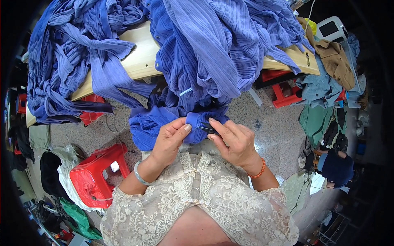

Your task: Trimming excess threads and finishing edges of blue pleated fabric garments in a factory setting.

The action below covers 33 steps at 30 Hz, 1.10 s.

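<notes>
Pinched between thumb and fingers, a folded edge of blue ribbed knit garment (191,123) is held by my left hand (169,138). My right hand (236,142) is closed on small dark thread snips (209,129), whose narrow blades lie against the seam of that edge. The rest of the garment (147,128) bunches over my lap. Its upper part runs into the blue ribbed knit pile (209,45) hanging off the table in front of me.
A pale wooden table (141,51) bears more blue knit pieces (78,49). Red plastic stools (92,178) stand at the left and beneath the table's right side. A brown knit garment (336,61) and a white device with a dark screen (330,29) lie far right. Another person (336,166) is at the right.
</notes>
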### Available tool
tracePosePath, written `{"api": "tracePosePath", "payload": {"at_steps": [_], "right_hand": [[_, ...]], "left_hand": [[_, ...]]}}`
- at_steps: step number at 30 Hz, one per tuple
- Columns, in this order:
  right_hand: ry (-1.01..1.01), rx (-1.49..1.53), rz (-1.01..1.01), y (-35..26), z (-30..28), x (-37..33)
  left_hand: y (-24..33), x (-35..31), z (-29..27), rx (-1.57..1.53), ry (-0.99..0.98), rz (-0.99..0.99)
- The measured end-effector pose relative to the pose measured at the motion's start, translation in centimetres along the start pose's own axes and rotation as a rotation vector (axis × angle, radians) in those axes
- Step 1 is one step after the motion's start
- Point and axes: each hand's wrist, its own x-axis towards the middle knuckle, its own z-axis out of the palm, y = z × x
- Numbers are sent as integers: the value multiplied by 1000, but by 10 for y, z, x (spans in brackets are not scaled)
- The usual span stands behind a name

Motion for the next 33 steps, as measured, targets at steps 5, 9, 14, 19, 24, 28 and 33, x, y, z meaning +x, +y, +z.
{"api": "tracePosePath", "payload": {"at_steps": [5,9,14,19,24,28,33], "right_hand": [[2,7,-15,-1,2,2],[5,12,-26,-2,3,3],[2,-5,-23,-1,0,2],[-18,-10,21,-1,-2,1],[-14,4,22,-1,1,0],[-20,15,7,0,1,1],[3,65,-48,-2,1,1]], "left_hand": [[-2,0,-1,4,16,1],[-2,0,-2,1,20,1],[-2,0,-2,10,22,8],[-5,1,-2,20,30,1],[-7,2,-4,26,24,2],[-9,3,-2,21,41,2],[-8,4,-1,18,34,0]]}}
